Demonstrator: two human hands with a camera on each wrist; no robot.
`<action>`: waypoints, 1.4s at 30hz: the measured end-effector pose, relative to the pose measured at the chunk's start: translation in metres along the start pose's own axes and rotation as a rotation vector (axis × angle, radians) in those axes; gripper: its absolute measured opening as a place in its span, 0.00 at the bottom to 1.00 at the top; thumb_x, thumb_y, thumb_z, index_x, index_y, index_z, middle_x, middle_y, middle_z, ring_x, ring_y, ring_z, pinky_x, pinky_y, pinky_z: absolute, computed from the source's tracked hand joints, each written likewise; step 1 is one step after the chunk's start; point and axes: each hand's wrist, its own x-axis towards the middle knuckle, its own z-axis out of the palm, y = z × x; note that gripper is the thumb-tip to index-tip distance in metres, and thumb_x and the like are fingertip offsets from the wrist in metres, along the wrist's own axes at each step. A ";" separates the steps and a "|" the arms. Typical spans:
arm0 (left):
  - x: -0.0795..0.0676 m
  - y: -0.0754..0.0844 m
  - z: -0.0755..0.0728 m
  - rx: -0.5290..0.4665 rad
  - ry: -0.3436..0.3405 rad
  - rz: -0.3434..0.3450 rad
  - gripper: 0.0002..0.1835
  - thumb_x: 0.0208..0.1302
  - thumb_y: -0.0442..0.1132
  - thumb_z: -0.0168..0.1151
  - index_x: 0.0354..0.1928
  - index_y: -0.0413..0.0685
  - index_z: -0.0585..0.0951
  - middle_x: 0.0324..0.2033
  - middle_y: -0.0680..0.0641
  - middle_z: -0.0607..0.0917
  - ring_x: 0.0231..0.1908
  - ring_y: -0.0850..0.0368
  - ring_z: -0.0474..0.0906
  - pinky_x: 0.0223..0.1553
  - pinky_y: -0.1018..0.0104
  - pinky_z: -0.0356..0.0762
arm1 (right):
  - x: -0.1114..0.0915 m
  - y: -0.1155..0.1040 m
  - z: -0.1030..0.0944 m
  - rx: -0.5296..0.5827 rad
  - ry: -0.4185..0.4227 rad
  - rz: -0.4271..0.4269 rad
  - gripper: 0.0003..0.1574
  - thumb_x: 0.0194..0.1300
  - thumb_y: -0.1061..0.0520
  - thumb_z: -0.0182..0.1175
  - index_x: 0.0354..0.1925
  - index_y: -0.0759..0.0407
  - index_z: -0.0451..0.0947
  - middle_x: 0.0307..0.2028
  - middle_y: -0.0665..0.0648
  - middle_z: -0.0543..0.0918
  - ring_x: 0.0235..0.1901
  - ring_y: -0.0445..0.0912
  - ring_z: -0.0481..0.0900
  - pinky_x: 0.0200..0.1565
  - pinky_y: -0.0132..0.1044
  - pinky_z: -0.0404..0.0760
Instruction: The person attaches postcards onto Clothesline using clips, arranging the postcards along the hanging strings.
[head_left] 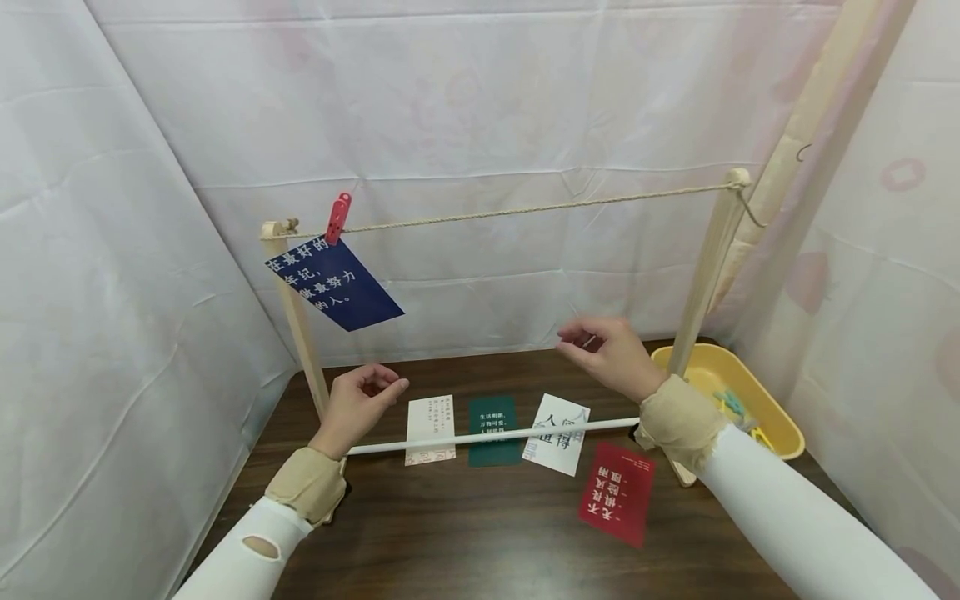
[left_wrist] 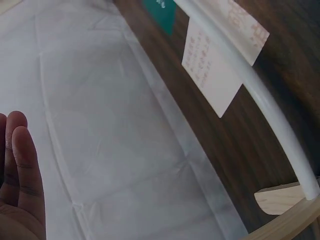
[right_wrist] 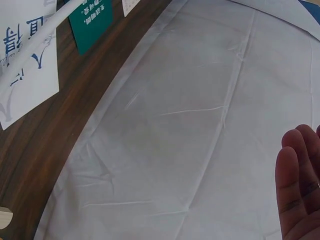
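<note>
In the head view a dark blue card (head_left: 337, 287) hangs tilted from a rope (head_left: 480, 216), held at its top by a red clothespin (head_left: 338, 218). My left hand (head_left: 360, 402) hovers below that card with loosely bent fingers and nothing in them. To the right, my right hand (head_left: 611, 354) is raised above the table, its fingers also loosely bent and holding nothing. Four cards lie on the table: a cream card (head_left: 431, 417), a green card (head_left: 493, 454), a white card (head_left: 551, 454) and a red card (head_left: 617, 492). Both wrist views show bare fingers.
A wooden post stands at each end of the rope, the left post (head_left: 303, 333) and the right post (head_left: 705, 275). A white rod (head_left: 465, 439) crosses low between them, above the cards. Behind the right post, a yellow basin (head_left: 780, 421) holds several clothespins (head_left: 731, 404). White curtains surround the table.
</note>
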 end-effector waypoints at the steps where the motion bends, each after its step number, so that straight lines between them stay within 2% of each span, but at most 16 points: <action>1: 0.000 -0.001 0.001 -0.001 -0.006 -0.001 0.08 0.70 0.41 0.76 0.37 0.44 0.89 0.26 0.48 0.89 0.27 0.64 0.80 0.30 0.72 0.77 | -0.002 0.001 0.000 -0.003 0.002 0.001 0.06 0.65 0.69 0.75 0.40 0.63 0.91 0.32 0.56 0.92 0.30 0.36 0.83 0.34 0.33 0.85; 11: -0.001 -0.007 0.010 -0.027 -0.065 -0.011 0.07 0.71 0.40 0.76 0.38 0.44 0.88 0.28 0.41 0.90 0.27 0.64 0.83 0.30 0.72 0.78 | -0.019 0.011 -0.001 -0.016 0.000 0.043 0.05 0.66 0.67 0.75 0.41 0.63 0.90 0.34 0.57 0.93 0.31 0.37 0.83 0.35 0.29 0.83; 21: 0.003 -0.012 0.022 0.026 -0.089 -0.006 0.06 0.69 0.40 0.77 0.38 0.47 0.89 0.28 0.51 0.90 0.28 0.61 0.81 0.32 0.70 0.78 | -0.037 0.025 -0.003 -0.019 0.023 0.107 0.06 0.65 0.68 0.75 0.42 0.63 0.90 0.35 0.58 0.93 0.30 0.34 0.82 0.34 0.28 0.82; 33: 0.006 -0.018 0.029 0.071 -0.138 -0.017 0.08 0.70 0.42 0.77 0.39 0.46 0.88 0.30 0.51 0.90 0.30 0.61 0.81 0.34 0.70 0.79 | -0.056 0.038 -0.008 -0.061 -0.016 0.220 0.07 0.67 0.64 0.76 0.44 0.62 0.90 0.37 0.57 0.93 0.30 0.34 0.82 0.35 0.28 0.81; 42: 0.008 -0.026 0.032 0.137 -0.204 -0.031 0.08 0.70 0.42 0.76 0.41 0.46 0.88 0.30 0.53 0.90 0.30 0.62 0.80 0.36 0.69 0.79 | -0.066 0.045 -0.012 -0.067 -0.017 0.246 0.08 0.68 0.64 0.75 0.44 0.63 0.89 0.39 0.60 0.93 0.31 0.34 0.81 0.35 0.29 0.82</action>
